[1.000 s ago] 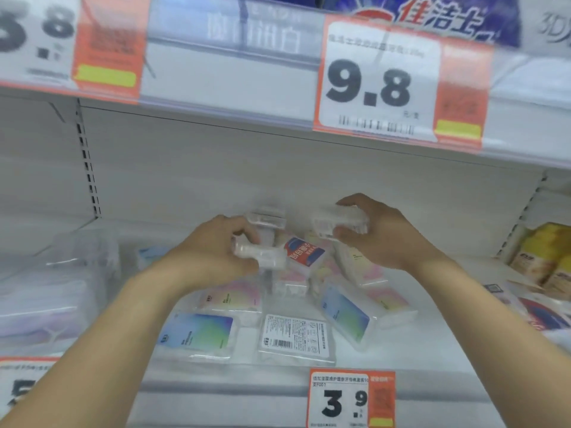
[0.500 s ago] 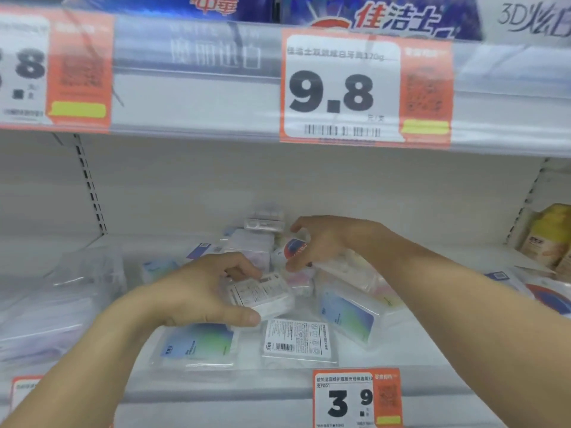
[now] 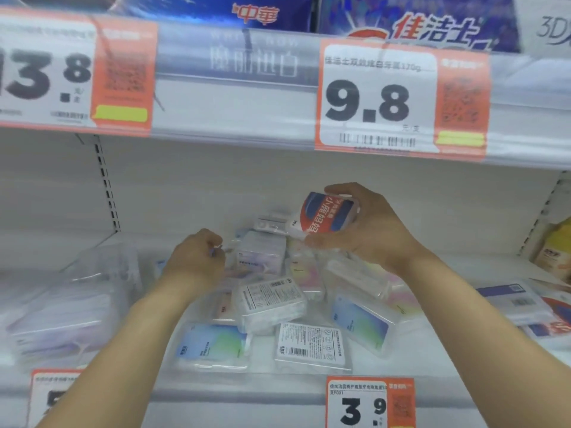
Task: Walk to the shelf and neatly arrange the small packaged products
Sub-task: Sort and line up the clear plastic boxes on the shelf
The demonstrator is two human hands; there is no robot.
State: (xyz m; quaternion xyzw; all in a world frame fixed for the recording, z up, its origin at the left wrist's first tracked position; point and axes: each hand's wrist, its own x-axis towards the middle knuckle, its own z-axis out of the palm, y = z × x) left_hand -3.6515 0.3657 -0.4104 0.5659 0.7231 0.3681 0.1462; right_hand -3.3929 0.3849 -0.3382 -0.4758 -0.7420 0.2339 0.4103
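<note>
Several small clear packs lie jumbled on the white shelf: a blue-green one and a white barcode one at the front, a tilted white-label one on top of the heap, and a blue one leaning to the right. My right hand holds a red-and-blue labelled pack above the back of the pile. My left hand hovers left of the heap, fingers curled shut; whether they pinch anything is unclear.
The upper shelf rail with the 9.8 price tag hangs low over my hands. Clear bagged goods crowd the left side. Yellow packs and flat packets lie at the right. A 3.9 tag marks the front edge.
My left hand let go of the white-label pack, which now lies on the heap, and moved back with fingers curled. My right hand lifted the red-and-blue pack off the pile.
</note>
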